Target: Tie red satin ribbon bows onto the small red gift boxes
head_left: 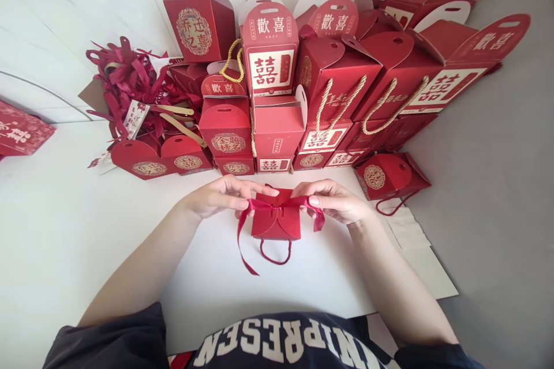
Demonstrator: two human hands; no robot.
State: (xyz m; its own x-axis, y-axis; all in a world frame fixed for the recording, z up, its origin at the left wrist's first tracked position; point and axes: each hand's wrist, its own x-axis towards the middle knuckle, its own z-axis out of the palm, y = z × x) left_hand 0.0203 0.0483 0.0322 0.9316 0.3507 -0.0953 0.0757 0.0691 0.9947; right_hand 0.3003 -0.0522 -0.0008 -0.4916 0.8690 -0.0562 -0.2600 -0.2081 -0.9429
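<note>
Worktop: white [208, 277]; we list everything below as standing or lying on it.
Stacked boxes: a red bank [279, 121] along the back, several with flaps standing up, some with rope handles.
Ribbon heap: loose dark-red lengths [134, 83], piled at the back left among boxes and tags.
Side box: one red box [393, 173] with a cord handle, apart at the right.
Small red box: one [285, 228], in front of us between both hands, its curved top flaps folded shut — we count the closing as done.
Left hand: thumb and fingers [227, 193] pinching one side of the ribbon, index finger reaching over the box top.
Right hand: thumb and fingertips [331, 199] pinching the other side.
Ribbon: one length [259, 205], passed through the top slots, both tails loose; no bow formed, so we judge the tying part-way.
Cord handle: one, dark red [277, 263], hanging at the near side.
Ribbon crossing: small, mid-lid [277, 207] — knotted or merely crossed, we cannot tell.
</note>
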